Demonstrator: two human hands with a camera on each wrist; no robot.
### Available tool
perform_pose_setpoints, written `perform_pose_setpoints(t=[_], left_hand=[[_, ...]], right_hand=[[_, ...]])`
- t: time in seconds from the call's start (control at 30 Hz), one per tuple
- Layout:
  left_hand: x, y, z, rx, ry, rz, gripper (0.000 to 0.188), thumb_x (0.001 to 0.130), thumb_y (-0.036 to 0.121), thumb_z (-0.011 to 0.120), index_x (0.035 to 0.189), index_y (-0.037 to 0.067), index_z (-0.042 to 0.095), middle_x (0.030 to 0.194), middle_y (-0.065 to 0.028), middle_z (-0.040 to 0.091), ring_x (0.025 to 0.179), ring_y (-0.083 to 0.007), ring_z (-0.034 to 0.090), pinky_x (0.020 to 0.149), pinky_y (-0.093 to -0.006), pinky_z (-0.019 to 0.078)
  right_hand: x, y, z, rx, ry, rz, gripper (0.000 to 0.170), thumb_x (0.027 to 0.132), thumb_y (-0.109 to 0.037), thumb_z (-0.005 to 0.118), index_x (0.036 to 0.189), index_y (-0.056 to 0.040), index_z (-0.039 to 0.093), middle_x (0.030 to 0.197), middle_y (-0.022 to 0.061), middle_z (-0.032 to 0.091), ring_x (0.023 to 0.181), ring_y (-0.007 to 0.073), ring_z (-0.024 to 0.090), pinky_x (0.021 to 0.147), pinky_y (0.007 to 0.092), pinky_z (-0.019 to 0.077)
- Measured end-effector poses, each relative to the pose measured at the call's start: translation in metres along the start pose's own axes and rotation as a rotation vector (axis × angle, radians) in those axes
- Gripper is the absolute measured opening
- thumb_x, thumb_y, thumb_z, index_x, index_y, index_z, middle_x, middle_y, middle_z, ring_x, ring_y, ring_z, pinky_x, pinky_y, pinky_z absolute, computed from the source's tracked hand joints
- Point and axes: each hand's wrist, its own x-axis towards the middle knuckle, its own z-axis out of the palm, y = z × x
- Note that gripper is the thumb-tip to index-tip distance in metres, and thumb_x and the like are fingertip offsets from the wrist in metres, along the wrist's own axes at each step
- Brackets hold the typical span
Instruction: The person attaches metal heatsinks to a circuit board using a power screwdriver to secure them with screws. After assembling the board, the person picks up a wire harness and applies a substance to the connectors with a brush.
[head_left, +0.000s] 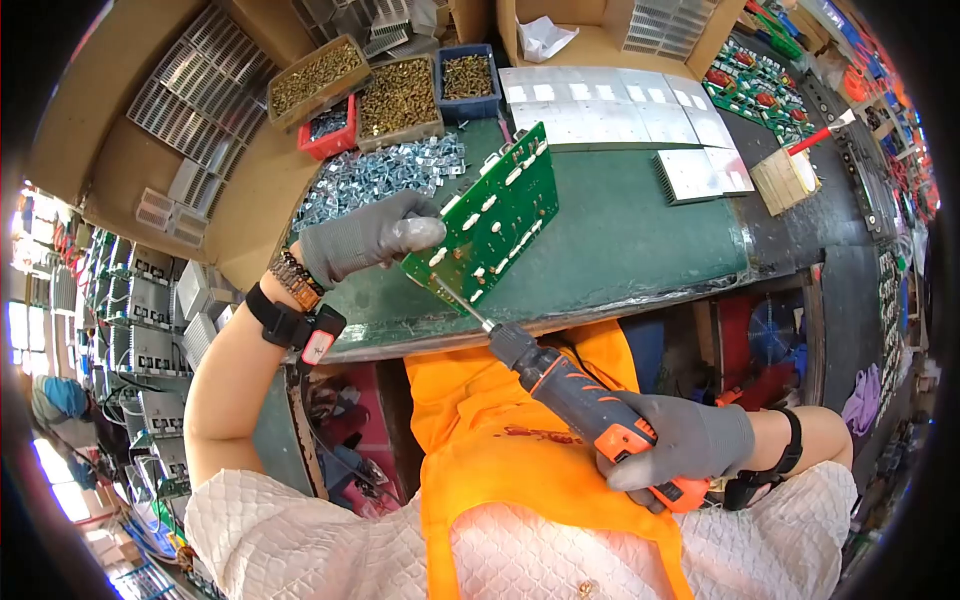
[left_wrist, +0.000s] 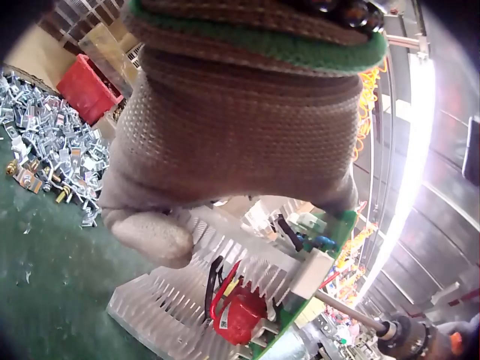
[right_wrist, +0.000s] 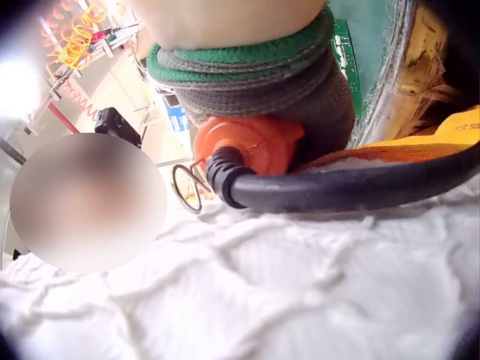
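A gloved left hand [head_left: 375,235] grips the left edge of a green circuit board [head_left: 500,220], held tilted above the bench with its soldered side toward the head view. In the left wrist view, the board's other side carries finned heat sinks [left_wrist: 172,307] and a red component [left_wrist: 240,315]. The gloved right hand [head_left: 680,440] holds an orange and black electric screwdriver [head_left: 575,395], whose long bit [head_left: 460,300] reaches the board's lower left edge. Whether the tip touches a screw cannot be told. A black cable [right_wrist: 322,187] leaves the tool's orange end in the right wrist view.
Bins of brass-coloured screws [head_left: 398,95] and a pile of metal clips [head_left: 380,175] lie at the back left. Flat metal plates [head_left: 610,110] line the bench's [head_left: 640,235] back. Cardboard boxes [head_left: 100,130] stand behind; a red-handled brush [head_left: 820,133] lies on the right.
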Motion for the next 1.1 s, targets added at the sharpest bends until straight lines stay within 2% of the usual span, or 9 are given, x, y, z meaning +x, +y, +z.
perform_pose_setpoints(t=[0.13, 0.2, 0.27, 0.47, 0.77, 0.83, 0.87, 0.93, 1.1], left_hand=[[0.006, 0.011, -0.015, 0.205, 0.036, 0.048, 0.072, 0.082, 0.052, 0.063, 0.126, -0.004, 0.048, 0.096, -0.007, 0.058, 0.072, -0.0093, 0.054, 0.059, -0.0225, 0.045], [0.011, 0.018, -0.023, 0.192, 0.033, 0.011, 0.075, 0.083, 0.053, 0.061, 0.129, -0.004, 0.044, 0.103, -0.0102, 0.059, 0.081, -0.0131, 0.056, 0.069, -0.0258, 0.0481], [0.02, 0.011, -0.033, 0.309, 0.035, 0.08, 0.081, 0.084, 0.057, 0.054, 0.135, -0.004, 0.042, 0.126, -0.015, 0.051, 0.115, -0.0216, 0.05, 0.098, -0.0336, 0.0392], [0.02, 0.021, -0.034, 0.38, -0.03, 0.058, 0.08, 0.085, 0.059, 0.052, 0.133, -0.005, 0.043, 0.11, -0.01, 0.051, 0.105, -0.0199, 0.049, 0.094, -0.0336, 0.0394], [0.019, 0.018, -0.035, 0.338, -0.057, 0.032, 0.08, 0.084, 0.058, 0.052, 0.133, -0.005, 0.043, 0.121, -0.0138, 0.052, 0.114, -0.0221, 0.049, 0.1, -0.035, 0.0381], [0.02, 0.013, -0.033, 0.274, -0.002, 0.154, 0.059, 0.09, 0.054, 0.054, 0.111, -0.001, 0.055, 0.096, -0.0069, 0.056, 0.089, -0.0153, 0.052, 0.081, -0.0308, 0.0439], [0.02, 0.014, -0.033, 0.273, -0.002, 0.154, 0.059, 0.09, 0.054, 0.054, 0.111, -0.001, 0.055, 0.096, -0.0069, 0.056, 0.089, -0.0153, 0.052, 0.081, -0.0308, 0.0439], [0.02, 0.019, -0.034, 0.322, -0.044, 0.064, 0.077, 0.084, 0.057, 0.052, 0.131, -0.005, 0.046, 0.115, -0.0122, 0.054, 0.108, -0.0204, 0.051, 0.097, -0.0345, 0.0392], [0.024, 0.01, -0.037, 0.267, -0.074, 0.084, 0.072, 0.085, 0.057, 0.052, 0.125, -0.003, 0.05, 0.109, -0.0091, 0.055, 0.103, -0.0175, 0.051, 0.093, -0.0331, 0.0405]], right_hand=[[-0.007, -0.003, -0.005, -0.049, 0.078, 0.022, 0.057, 0.075, -0.024, 0.079, 0.114, -0.005, 0.042, 0.075, 0.0062, 0.057, 0.055, 0.0144, 0.057, 0.054, 0.0281, 0.0501], [-0.01, -0.005, -0.005, -0.125, 0.167, 0.016, 0.061, 0.073, -0.026, 0.08, 0.117, -0.0052, 0.043, 0.079, 0.0066, 0.057, 0.057, 0.0141, 0.057, 0.056, 0.0279, 0.0506], [-0.008, 0.0, -0.008, -0.229, 0.264, -0.027, 0.073, 0.071, -0.028, 0.082, 0.126, -0.004, 0.041, 0.089, 0.0081, 0.057, 0.068, 0.0143, 0.059, 0.064, 0.0283, 0.0517], [0.009, 0.007, -0.013, -0.434, 0.429, -0.132, 0.083, 0.067, -0.036, 0.083, 0.13, -0.0025, 0.04, 0.099, 0.0092, 0.057, 0.087, 0.0161, 0.059, 0.078, 0.0298, 0.0502], [0.018, 0.003, -0.013, -0.311, 0.352, -0.15, 0.083, 0.068, -0.035, 0.084, 0.13, -0.0012, 0.039, 0.095, 0.0081, 0.058, 0.076, 0.0139, 0.06, 0.07, 0.0284, 0.0521], [0.02, 0.003, -0.014, -0.31, 0.352, -0.16, 0.083, 0.068, -0.034, 0.084, 0.13, -0.0013, 0.039, 0.093, 0.0078, 0.058, 0.074, 0.0133, 0.06, 0.068, 0.0278, 0.0521], [0.02, 0.003, -0.014, -0.308, 0.351, -0.172, 0.083, 0.068, -0.033, 0.084, 0.13, -0.0013, 0.038, 0.092, 0.0075, 0.058, 0.071, 0.0127, 0.06, 0.066, 0.0273, 0.0521], [0.02, 0.002, -0.013, -0.305, 0.355, -0.174, 0.083, 0.068, -0.032, 0.084, 0.13, -0.0013, 0.038, 0.092, 0.0074, 0.058, 0.071, 0.0127, 0.06, 0.067, 0.0273, 0.0521], [0.018, 0.001, -0.011, -0.254, 0.347, -0.148, 0.083, 0.067, -0.033, 0.084, 0.13, -0.0008, 0.039, 0.092, 0.0077, 0.058, 0.07, 0.013, 0.06, 0.066, 0.0272, 0.052]])
